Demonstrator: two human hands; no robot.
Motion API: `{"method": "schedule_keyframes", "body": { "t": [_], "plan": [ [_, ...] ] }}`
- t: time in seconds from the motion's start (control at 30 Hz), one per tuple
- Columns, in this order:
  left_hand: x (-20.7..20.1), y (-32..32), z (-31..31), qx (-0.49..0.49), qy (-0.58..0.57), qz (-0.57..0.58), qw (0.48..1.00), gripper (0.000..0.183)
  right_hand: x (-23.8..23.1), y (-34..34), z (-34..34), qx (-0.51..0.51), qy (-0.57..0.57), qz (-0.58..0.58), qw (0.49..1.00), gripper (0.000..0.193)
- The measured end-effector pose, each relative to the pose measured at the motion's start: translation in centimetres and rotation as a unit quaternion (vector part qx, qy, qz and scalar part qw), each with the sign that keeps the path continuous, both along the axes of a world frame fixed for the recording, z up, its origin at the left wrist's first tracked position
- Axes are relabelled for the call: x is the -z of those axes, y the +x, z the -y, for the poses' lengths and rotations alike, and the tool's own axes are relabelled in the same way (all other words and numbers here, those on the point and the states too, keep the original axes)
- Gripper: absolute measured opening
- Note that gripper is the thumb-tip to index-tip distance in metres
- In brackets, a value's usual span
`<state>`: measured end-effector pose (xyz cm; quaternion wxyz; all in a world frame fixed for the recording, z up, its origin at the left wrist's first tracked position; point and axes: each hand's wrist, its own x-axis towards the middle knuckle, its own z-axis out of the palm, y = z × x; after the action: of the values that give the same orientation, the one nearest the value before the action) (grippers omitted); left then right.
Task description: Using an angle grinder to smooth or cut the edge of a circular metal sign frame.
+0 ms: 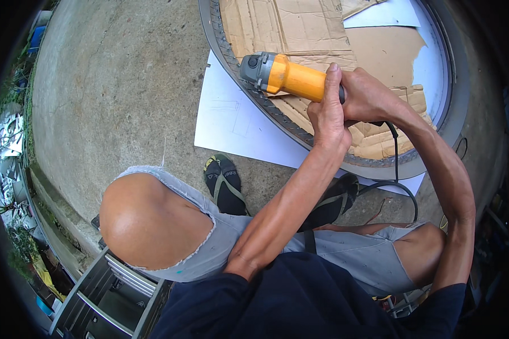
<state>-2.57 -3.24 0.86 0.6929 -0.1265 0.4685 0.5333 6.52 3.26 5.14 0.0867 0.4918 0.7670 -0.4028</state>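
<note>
A yellow and grey angle grinder [301, 80] lies level in both my hands, its grey head pointing left. My left hand [329, 116] is wrapped around the rear part of its body, thumb pointing up. Closed about the back end, where the black cord [395, 147] comes out, is my right hand [370, 93]. The grinder's head is over the left side of a large grey metal ring [382, 168], whose inner edge carries a row of short, evenly spaced marks. Its disc is hidden beneath the head, so I cannot tell whether it touches the ring.
Torn brown cardboard [300, 25] and white sheets fill the ring's inside. Another white sheet [218, 127] with faint pencil lines sticks out under it. My sandalled feet stand close by on concrete [119, 73]. A metal-framed seat [116, 288] is at lower left.
</note>
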Motion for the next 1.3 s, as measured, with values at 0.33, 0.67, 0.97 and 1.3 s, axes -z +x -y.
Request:
{"method": "schedule_keyframes", "body": {
  "t": [0.33,0.67,0.97,1.3],
  "plan": [
    [-0.3,-0.7,-0.2,-0.03,0.029,-0.005,0.999,0.064,-0.3,-1.3,-0.4,-0.003,0.0,0.017,1.0,0.045],
    [-0.4,-1.2,-0.1,-0.026,0.053,0.026,0.998,0.065,-1.2,-1.8,-0.4,-0.018,0.026,0.03,0.999,0.041],
    [-0.3,-0.9,0.2,-0.008,0.028,0.033,0.999,0.068,-1.1,-1.3,-0.2,-0.024,0.007,0.036,0.999,0.042],
    [0.7,-1.3,-0.2,-0.018,0.044,0.027,0.999,0.067,-0.1,-1.6,-0.5,-0.021,0.041,0.013,0.999,0.038]
  ]
}}
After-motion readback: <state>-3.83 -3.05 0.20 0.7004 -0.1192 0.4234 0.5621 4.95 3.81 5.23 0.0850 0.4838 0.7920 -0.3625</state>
